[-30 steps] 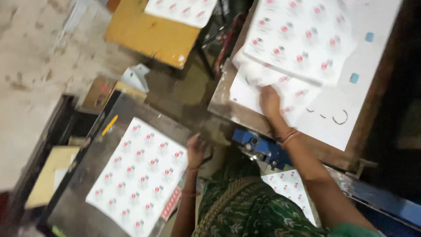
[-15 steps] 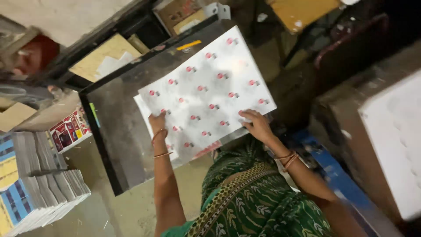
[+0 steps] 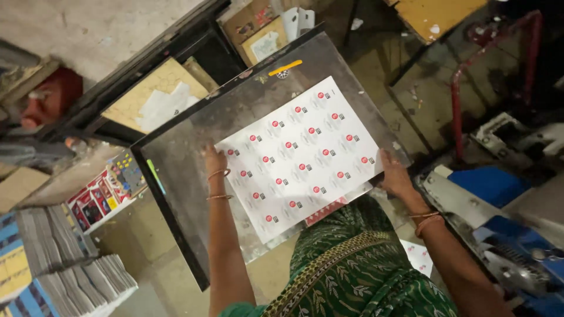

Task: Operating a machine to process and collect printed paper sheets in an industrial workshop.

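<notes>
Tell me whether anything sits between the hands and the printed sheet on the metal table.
Nothing visible does. The left hand and right hand each already touch an edge of the printed sheet, which lies on the metal table.

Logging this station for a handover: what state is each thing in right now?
Printed sheet: flat on the metal table, held at both side edges.
Left hand: on the sheet's left edge.
Right hand: on its right edge.
Metal table: scuffed.
Paper stacks: piled, fanned.
</notes>
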